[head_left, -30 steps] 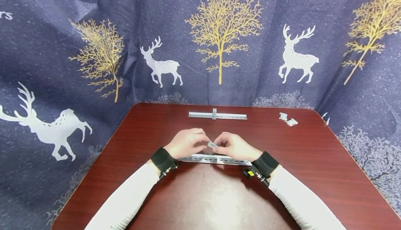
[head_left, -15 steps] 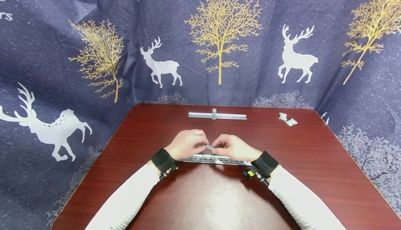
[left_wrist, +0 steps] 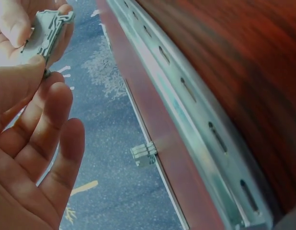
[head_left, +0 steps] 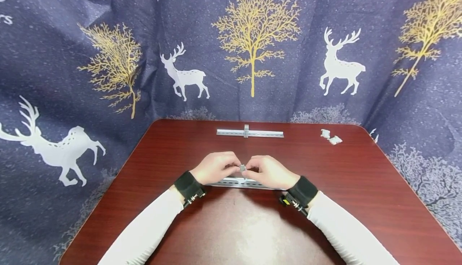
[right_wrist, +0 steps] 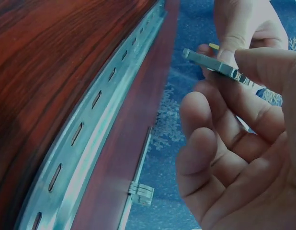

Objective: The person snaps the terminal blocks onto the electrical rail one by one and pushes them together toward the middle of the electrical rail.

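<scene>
One grey module (left_wrist: 40, 34) | left hand (head_left: 216, 167) and right hand (head_left: 270, 172) pinching it | apparently turned since earlier

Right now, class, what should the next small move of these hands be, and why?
Probably lowering the small grey piece toward the near slotted rail: the left hand and right hand both pinch it, apart from that rail, while the far rail carries similar-looking blocks.
</scene>
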A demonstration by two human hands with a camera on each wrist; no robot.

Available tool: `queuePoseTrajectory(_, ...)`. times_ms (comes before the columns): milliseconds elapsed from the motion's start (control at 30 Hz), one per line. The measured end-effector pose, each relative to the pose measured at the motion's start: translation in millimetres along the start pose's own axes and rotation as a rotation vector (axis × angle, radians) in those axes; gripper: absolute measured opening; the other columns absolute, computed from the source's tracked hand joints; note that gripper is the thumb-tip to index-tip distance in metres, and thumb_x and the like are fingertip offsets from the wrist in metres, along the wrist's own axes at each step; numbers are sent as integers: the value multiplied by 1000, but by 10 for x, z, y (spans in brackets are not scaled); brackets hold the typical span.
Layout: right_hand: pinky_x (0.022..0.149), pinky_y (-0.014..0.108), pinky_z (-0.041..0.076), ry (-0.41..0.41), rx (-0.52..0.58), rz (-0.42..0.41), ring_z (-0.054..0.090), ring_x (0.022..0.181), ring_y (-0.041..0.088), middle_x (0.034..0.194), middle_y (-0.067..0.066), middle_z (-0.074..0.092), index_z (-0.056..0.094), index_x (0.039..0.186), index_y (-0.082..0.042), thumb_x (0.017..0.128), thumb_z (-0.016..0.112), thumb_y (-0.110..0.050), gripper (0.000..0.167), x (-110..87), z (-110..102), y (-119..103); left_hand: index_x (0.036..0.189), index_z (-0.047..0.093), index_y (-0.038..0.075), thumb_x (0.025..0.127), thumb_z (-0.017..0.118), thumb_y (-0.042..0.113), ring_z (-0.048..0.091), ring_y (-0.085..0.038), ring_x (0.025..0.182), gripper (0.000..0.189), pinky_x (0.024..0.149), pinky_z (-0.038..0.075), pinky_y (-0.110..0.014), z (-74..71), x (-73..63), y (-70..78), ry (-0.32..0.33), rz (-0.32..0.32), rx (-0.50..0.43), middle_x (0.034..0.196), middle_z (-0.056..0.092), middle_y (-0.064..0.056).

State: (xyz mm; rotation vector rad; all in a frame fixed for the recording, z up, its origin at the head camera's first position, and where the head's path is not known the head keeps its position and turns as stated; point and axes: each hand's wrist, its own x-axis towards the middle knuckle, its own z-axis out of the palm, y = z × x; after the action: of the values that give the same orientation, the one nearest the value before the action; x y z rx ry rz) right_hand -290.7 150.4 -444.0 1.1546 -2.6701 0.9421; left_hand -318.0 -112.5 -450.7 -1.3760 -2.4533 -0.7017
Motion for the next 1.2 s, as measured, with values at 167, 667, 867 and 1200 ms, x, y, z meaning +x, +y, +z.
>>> queuePoseTrajectory(167, 67, 27, 47, 15, -53, -28, 53, 70, 2, 81, -18, 59, 78, 90, -26, 104, 80, -25, 14, -3, 16, 6, 110, 84, 21, 103, 83, 22, 59, -4, 81, 7, 73, 51, -26, 12, 2, 0, -10, -17, -26, 99, 73, 12)
queuePoseTrajectory(667, 57, 26, 33, 35, -68, 127, 41, 57, 1, 61, -18, 40, 57, 69, -26, 97, 74, -21, 34, -17, -9, 17, 116, 84, 20, 95, 88, 36, 64, -7, 86, 27, 78, 54, -28, -64, -70, -74, -250, -191, -2, 99, 71, 9)
queuePoseTrajectory(867, 57, 26, 28, 19, -79, 187, 34, 55, 2, 59, -17, 33, 48, 65, -24, 95, 70, -19, 37, -9, 4, 6, 110, 84, 20, 86, 95, 45, 61, -12, 87, 36, 76, 52, -29, -89, -125, -70, -352, -190, -29, 99, 71, 4)
queuePoseTrajectory(1200, 55, 30, 28, -90, -88, 348, 34, 50, 7, 53, -16, 30, 44, 56, -25, 94, 68, -26, 45, 193, 123, -65, 105, 82, 22, 85, 95, 47, 53, -10, 80, 34, 69, 47, -29, -3, -157, -55, -374, -190, 23, 93, 64, 4)
